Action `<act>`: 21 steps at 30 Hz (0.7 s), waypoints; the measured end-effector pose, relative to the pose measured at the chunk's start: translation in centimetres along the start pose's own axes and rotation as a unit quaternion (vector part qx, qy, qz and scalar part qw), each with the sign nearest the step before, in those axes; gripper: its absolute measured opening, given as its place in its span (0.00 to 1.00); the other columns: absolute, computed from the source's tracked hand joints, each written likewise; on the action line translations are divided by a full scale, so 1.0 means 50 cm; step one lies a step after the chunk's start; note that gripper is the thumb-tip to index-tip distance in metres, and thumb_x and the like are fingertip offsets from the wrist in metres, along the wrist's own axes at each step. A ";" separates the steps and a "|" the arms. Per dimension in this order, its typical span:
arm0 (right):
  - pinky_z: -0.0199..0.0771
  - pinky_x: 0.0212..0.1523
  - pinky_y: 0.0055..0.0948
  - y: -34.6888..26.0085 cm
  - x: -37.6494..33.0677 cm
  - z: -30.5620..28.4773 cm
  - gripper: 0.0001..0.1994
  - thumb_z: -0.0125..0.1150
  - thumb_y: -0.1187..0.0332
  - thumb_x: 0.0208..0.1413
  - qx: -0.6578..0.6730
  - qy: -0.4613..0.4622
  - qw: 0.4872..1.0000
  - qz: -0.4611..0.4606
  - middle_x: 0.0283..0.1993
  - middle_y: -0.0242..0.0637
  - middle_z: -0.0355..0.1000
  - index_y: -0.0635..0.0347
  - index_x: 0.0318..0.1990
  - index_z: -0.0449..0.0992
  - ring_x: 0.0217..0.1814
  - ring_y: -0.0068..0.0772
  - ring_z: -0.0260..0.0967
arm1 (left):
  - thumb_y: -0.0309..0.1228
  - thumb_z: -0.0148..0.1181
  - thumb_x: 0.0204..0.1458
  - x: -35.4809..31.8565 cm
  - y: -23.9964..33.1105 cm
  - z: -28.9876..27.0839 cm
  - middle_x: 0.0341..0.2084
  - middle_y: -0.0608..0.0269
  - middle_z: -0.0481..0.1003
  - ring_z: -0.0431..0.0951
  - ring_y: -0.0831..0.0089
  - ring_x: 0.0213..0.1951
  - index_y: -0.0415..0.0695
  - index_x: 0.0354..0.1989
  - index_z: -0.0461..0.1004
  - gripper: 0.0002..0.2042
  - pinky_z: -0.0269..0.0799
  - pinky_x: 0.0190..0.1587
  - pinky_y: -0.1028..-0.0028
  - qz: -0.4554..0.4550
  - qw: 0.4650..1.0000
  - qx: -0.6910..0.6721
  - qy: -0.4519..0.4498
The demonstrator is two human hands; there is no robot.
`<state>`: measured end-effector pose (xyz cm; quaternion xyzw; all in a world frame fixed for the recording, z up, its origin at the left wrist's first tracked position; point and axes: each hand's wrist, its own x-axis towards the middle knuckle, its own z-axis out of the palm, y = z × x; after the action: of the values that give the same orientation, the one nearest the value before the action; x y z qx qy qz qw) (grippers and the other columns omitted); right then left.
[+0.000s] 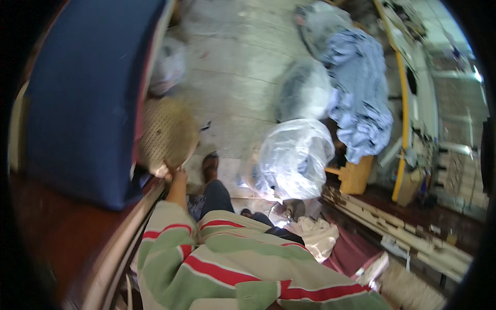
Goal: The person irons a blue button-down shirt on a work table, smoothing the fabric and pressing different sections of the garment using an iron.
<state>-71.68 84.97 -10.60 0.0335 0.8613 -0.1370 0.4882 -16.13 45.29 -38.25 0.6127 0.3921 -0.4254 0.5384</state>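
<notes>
Only the head view here, and it's pretty blurry. The person's left hand reaches forward and down to the lower edge of a round, tan woven-looking disc, something like a cane stool seat or basket lid. The fingers seem to touch or pinch its rim, but with the blur it's impossible to tell whether the hand is actually closed on it. The disc sits just beside a big dark blue padded cushion that lies over a reddish-brown wooden surface on the left.

The right hand isn't visible anywhere. The person wears a striped shirt in cream, green and red, plus dark trousers, and one foot in a brown sandal rests on the pale grey floor right by the disc.

Further right on the floor there are clear plastic bags stuffed with cloth, and a heap of light blue fabric behind them. A small yellow wooden piece sits under that heap, and pale wooden slats lie at lower right.
</notes>
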 end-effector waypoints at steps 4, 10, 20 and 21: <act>0.71 0.34 0.31 -0.066 -0.068 0.039 0.10 0.52 0.66 0.53 0.017 0.035 0.999 0.012 0.37 0.35 0.71 0.59 0.40 0.73 0.35 0.31 0.71 | 0.62 0.58 0.38 0.022 -0.043 0.031 0.54 0.62 0.64 0.64 0.68 0.53 0.49 0.59 0.57 0.42 0.62 0.51 0.67 0.048 0.998 0.015 0.032; 0.71 0.37 0.32 -0.197 -0.092 0.142 0.12 0.50 0.62 0.55 -0.146 0.002 0.980 -0.136 0.36 0.38 0.73 0.57 0.43 0.73 0.36 0.32 0.72 | 0.60 0.71 0.22 0.045 -0.089 0.080 0.50 0.58 0.65 0.68 0.63 0.46 0.48 0.56 0.59 0.49 0.66 0.43 0.68 -0.057 0.987 -0.146 -0.030; 0.69 0.35 0.43 -0.629 0.123 0.123 0.18 0.46 0.53 0.56 -0.325 0.226 0.851 -0.345 0.30 0.47 0.71 0.60 0.38 0.72 0.37 0.48 0.70 | 0.57 0.51 0.46 0.014 -0.034 0.193 0.60 0.56 0.54 0.57 0.59 0.58 0.54 0.63 0.48 0.38 0.56 0.55 0.61 -0.205 0.939 0.277 -0.020; 0.69 0.34 0.45 -0.747 0.097 0.123 0.17 0.48 0.54 0.56 -0.370 0.295 0.830 -0.295 0.30 0.49 0.70 0.61 0.38 0.71 0.39 0.52 0.69 | 0.59 0.51 0.46 -0.034 -0.020 0.211 0.60 0.57 0.54 0.56 0.58 0.58 0.55 0.64 0.47 0.39 0.55 0.55 0.60 -0.214 0.919 0.330 -0.002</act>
<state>-76.27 47.09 -10.13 -0.3668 0.9194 0.0711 0.1229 -18.68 34.90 -37.59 0.6558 0.3503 -0.6373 0.2027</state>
